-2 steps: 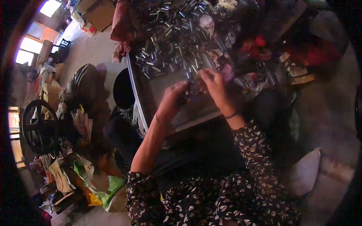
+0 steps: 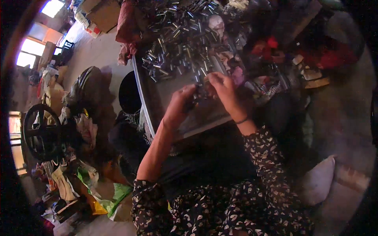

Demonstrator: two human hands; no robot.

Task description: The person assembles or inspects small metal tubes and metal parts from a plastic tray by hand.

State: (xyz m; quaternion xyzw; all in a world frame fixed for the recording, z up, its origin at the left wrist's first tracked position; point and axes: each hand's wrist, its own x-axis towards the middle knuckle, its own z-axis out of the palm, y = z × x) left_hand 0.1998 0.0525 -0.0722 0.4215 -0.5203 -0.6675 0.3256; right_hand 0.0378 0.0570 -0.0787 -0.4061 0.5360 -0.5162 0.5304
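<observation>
Both my hands meet over the near part of a metal-edged tray [image 2: 143,100]. My left hand [image 2: 182,99] is closed, its fingertips pinched round something small and dark that I cannot make out. Just to the right, my right hand [image 2: 223,86] is closed too, thumb and fingers bent together toward the left hand; what they hold is too dark and small to name. Beyond my fingers lies a wide heap of small shiny metal tubes [image 2: 185,51], scattered across the tray. A few tubes lie right by my fingertips.
A reddish cloth [image 2: 126,23] hangs at the tray's far left corner. Crumpled pinkish rags [image 2: 236,74] lie along its right side. To the left stand a dark handwheel [image 2: 41,131] and a bulging sack [image 2: 84,84]. A pale sack [image 2: 321,179] sits at lower right.
</observation>
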